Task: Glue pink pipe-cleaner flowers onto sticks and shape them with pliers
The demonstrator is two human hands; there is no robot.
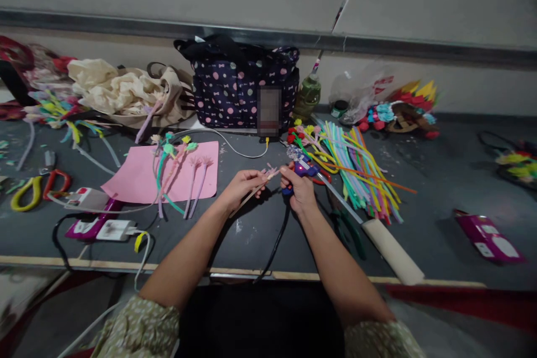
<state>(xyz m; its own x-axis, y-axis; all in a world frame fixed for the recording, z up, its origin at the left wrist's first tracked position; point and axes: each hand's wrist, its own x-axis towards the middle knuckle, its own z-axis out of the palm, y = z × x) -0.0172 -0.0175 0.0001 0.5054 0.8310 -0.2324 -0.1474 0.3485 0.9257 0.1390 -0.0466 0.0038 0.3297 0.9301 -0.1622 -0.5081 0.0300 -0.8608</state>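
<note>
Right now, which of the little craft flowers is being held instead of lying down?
The pale pink flower pinched in the left hand; the rest lie flat, most on the pink paper.

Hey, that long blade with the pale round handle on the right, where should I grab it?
Grip the pale round handle, coming from the near table edge, where its end points toward you. The blade runs away up-left beside the pipe cleaners, so stay off that end.
</note>
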